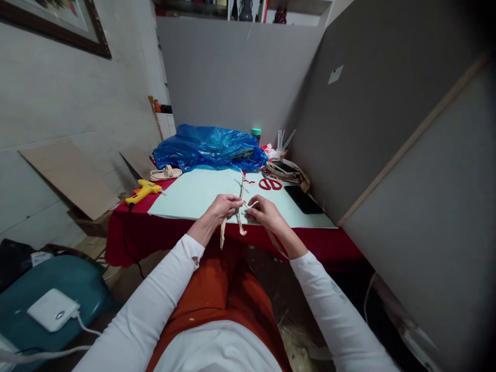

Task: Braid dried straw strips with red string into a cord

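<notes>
Left hand (228,204): on my feed its thumb and fingers were pinched narrow on the braid (243,190), just over the near edge of the desk (135,235).
Right hand (263,210): I saw its fingertips drawn together on a pale strand (253,203), just beside the left hand; another length (277,244) hung by the wrist.
Braid: it reached from the hands toward the desk's far edge, above the pale board (186,199), with loose ends (222,233) dangling at the near edge.
Scissors (270,184): I found the red handles on the board, right of the braid.
Glue gun (144,192): yellow, it lay on the red cloth by the desk's left edge, nozzle toward the board.
Woven piece (166,173): it sat by the board's far left corner; I could not tell its exact form.
Blue bag (209,147): it lay crumpled along the desk's far edge.
Black slab (303,200): it rested flat near the board's near right corner.
Jar (256,133): I saw its teal lid behind the bag.
</notes>
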{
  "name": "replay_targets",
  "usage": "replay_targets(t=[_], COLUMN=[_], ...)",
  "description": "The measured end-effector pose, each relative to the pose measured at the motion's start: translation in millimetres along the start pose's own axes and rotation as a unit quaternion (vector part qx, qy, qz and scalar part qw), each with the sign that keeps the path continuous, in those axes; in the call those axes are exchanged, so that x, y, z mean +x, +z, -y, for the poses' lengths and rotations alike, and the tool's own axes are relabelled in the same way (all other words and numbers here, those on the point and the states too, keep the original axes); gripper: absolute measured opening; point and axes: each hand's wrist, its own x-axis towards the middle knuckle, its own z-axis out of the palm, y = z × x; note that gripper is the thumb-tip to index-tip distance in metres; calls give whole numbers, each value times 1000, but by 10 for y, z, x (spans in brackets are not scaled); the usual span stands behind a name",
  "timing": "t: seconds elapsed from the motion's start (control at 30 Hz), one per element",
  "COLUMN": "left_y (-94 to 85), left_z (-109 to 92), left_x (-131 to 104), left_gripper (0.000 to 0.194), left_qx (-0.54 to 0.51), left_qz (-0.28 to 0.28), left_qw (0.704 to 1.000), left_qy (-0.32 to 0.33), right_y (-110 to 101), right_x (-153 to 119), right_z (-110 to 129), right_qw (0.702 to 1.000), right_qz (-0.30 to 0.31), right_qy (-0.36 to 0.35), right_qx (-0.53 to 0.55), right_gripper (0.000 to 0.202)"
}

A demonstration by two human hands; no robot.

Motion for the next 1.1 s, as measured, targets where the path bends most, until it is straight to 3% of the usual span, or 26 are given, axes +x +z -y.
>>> replay_targets(t=[0.2, 0.5, 0.73, 0.93, 1.1], left_y=[24, 134, 207, 281, 269], left_z=[-68, -143, -149, -74, -19], left_x=[-43, -35, -65, -19, 41], left_gripper=[5, 20, 9, 11, 38], left_qx=[10, 41, 58, 66, 56], left_qz=[0, -27, -59, -83, -68], left_qw=[1000, 998, 996, 993, 996], left_qy=[-9, -29, -36, -48, -32], right_y=[-11, -81, -185, -8, 259], right_x=[5, -2, -70, -200, -268], right_z=[54, -16, 150, 422, 578], right_qw=[999, 999, 991, 958, 906], right_qz=[22, 33, 19, -62, -74], right_qy=[-4, 29, 34, 59, 53], right_qx=[-31, -13, -130, -274, -414], right_gripper=[13, 31, 20, 22, 24])
